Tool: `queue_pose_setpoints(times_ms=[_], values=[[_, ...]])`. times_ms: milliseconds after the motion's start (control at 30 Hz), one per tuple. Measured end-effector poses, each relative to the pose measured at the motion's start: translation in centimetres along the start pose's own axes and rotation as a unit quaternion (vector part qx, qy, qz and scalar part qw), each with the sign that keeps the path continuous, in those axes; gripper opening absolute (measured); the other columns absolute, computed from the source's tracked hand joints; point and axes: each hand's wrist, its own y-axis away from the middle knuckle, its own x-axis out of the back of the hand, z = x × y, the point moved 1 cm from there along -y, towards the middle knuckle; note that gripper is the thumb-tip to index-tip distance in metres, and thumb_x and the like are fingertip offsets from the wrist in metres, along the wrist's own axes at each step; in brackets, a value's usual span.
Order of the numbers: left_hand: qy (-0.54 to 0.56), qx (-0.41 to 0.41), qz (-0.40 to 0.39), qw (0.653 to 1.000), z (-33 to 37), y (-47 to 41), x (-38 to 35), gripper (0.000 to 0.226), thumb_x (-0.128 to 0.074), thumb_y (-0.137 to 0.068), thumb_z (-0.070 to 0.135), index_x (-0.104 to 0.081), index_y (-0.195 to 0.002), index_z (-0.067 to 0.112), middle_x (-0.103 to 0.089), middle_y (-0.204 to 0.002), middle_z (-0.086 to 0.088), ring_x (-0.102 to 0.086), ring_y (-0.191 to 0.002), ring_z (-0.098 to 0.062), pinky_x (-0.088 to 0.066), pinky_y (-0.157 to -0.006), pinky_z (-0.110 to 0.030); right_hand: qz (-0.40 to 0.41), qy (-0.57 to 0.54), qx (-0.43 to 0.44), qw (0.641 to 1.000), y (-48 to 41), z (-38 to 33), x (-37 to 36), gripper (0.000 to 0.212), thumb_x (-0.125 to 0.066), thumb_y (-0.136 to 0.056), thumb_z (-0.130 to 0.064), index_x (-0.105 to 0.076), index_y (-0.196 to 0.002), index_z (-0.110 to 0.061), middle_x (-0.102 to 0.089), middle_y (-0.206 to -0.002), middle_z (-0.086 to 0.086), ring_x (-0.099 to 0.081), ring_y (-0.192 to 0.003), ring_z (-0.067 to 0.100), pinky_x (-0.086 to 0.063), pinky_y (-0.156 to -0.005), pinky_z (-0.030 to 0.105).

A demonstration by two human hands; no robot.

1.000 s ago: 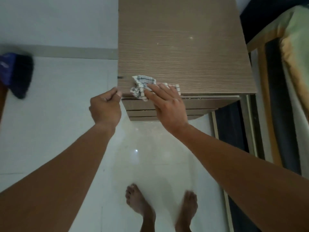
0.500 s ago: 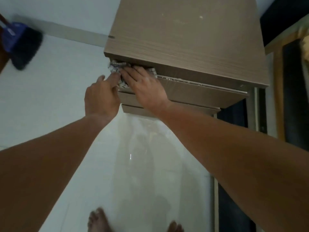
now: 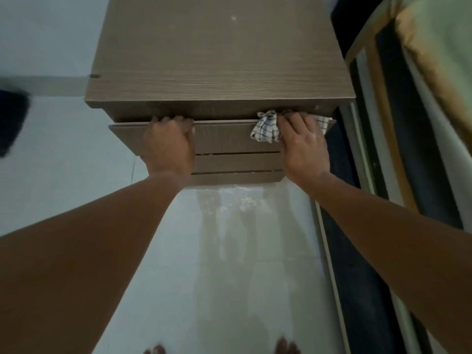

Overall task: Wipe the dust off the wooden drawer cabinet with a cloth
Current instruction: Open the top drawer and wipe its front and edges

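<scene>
- Brown wood-grain drawer cabinet standing on the floor, drawer fronts facing the camera wearer, top stretching away toward the wall, grain running side to side.
- Top drawer pulled out a bit, its long top edge running left to right.
- Crumpled white cloth with blue checks bunched on that top edge near the right end, one corner hanging down over the drawer front.
- Right hand pressed over the cloth, fingers curled into the gap under the cabinet top, so gripping the cloth against the drawer edge.
- Left hand clamped on the same edge further left, fingers hooked over it, no cloth there.
- Glossy pale tiled floor below, bare toes just peeking in at the bottom.
- Bed with a greenish-yellow sheet on the right, close beside the cabinet.
- Blurry dark blue thing at the far left, can't tell what.
</scene>
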Motion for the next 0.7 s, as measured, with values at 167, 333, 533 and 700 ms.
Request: queue_pose_setpoints(times_ms=[167,333,533,700], values=[[-0.033,0.049,0.001,0.998,1.1,0.4,0.3,0.034,-0.048,-0.106,0.029,-0.077,-0.109,0.013,-0.075,-0.089,-0.016,-0.07,-0.085,-0.036,-0.051,-0.07,-0.036,-0.001,-0.022,-0.14,0.99,2.3,3.5,1.7,0.037,-0.049,-0.094,-0.007,-0.056,-0.131,-0.006,-0.057,-0.13,0.014,-0.045,-0.123,0.033,-0.039,-0.104,0.041],[0.014,0.09,0.001,0.996,1.3,1.9,0.6,0.032,-0.055,-0.103,0.034,-0.075,-0.117,0.014,-0.076,-0.099,-0.014,-0.071,-0.094,-0.034,-0.05,-0.077,-0.033,0.152,-0.21,-0.425,0.867,2.6,0.2,2.2,0.033,-0.042,-0.101,-0.01,-0.059,-0.129,-0.01,-0.058,-0.127,0.008,-0.055,-0.11,0.017,-0.037,-0.086,0.019],[0.024,0.079,-0.008,0.997,0.7,2.7,1.2,0.03,-0.057,-0.101,0.037,-0.078,-0.111,0.018,-0.076,-0.093,-0.012,-0.069,-0.086,-0.031,-0.036,-0.066,-0.03,0.149,-0.458,-0.688,0.543,1.9,-5.1,0.5,0.042,-0.035,-0.106,-0.02,-0.046,-0.146,-0.022,-0.056,-0.141,0.01,-0.057,-0.119,0.032,-0.046,-0.101,0.036],[0.047,0.068,-0.027,0.996,-0.9,2.7,1.2,0.025,-0.055,-0.102,0.035,-0.078,-0.11,0.028,-0.076,-0.094,-0.007,-0.068,-0.09,-0.028,-0.036,-0.066,-0.031,0.161,-0.46,-0.66,0.572,1.6,-9.8,-1.6,0.039,-0.041,-0.104,-0.015,-0.051,-0.141,-0.013,-0.058,-0.137,0.014,-0.059,-0.119,0.033,-0.045,-0.086,0.032]])
